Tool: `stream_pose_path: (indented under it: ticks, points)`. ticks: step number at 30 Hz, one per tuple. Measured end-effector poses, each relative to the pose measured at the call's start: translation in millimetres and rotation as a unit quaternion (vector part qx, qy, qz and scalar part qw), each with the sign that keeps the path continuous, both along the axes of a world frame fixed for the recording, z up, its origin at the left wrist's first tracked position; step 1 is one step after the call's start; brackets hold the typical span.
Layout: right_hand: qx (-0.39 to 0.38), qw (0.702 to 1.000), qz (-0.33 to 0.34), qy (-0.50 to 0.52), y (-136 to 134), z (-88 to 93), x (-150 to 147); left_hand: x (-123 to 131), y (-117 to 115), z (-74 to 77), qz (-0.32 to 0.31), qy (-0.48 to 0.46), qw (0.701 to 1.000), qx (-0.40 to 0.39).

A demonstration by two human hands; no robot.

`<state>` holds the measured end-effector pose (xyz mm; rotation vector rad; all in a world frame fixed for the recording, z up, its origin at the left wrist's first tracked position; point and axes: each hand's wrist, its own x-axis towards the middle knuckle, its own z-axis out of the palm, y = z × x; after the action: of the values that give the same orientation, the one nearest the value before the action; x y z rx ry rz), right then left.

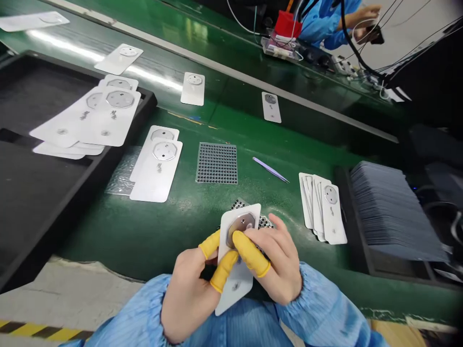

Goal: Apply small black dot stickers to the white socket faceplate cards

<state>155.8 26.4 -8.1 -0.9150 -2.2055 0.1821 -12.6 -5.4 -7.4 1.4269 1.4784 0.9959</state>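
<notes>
My left hand [198, 284], with yellow finger cots on thumb and forefinger, grips the left edge of a white phone back cover [235, 294]. The cover is tilted up and bears a shiny eight-sided camera plate. My right hand [277, 255] has its thumb, in a yellow cot, and bent forefinger together at the plate; whatever is between them is hidden. Its little finger sticks out. Behind the cover, partly covered, lies a sheet of small black parts [238, 203]. Farther off are a fuller dotted sheet [217, 164] and purple tweezers [270, 169].
Overlapping white covers [155, 178] lie left, with more piled on a black tray's edge [119, 120]. At right, covers [334, 217] lean beside a box of grey sheets [394, 207]. Single covers [193, 89] line the far strip. Across the bench, a blue-sleeved person [329, 24] handles something.
</notes>
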Motion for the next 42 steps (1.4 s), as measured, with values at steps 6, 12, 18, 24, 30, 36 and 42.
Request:
stream_pose_path:
  ticks: [6, 12, 18, 24, 30, 36, 42]
  points:
    - [0.031, 0.998, -0.022, -0.056, -10.0, -8.9, -1.9, -1.9, -3.3, -3.9, 0.000, 0.040, 0.997, 0.072]
    - [0.017, 0.998, -0.038, -0.053, -20.0, -11.0, -7.7, 1.7, -0.8, 1.7, -0.014, 0.094, 0.981, 0.168]
    - [-0.020, 0.999, -0.024, 0.015, -20.5, -12.9, -5.4, 4.7, 2.5, 7.7, -0.036, 0.101, 0.974, 0.199]
    - [-0.007, 0.999, -0.039, 0.018, -19.1, -12.8, -2.2, 6.8, 4.5, 6.9, -0.045, 0.080, 0.969, 0.228]
    - [-0.027, 0.998, -0.042, -0.037, -25.4, -13.7, -7.6, 8.8, 5.9, 7.7, -0.034, 0.118, 0.963, 0.239]
    - [-0.103, 0.988, -0.044, -0.103, -29.3, -25.7, -11.8, 8.6, 5.4, -8.6, -0.016, 0.128, 0.976, 0.178]
    - [-0.140, 0.989, 0.000, -0.042, -16.2, -25.7, -5.5, 6.9, 10.5, -14.7, -0.054, -0.167, 0.982, -0.072]
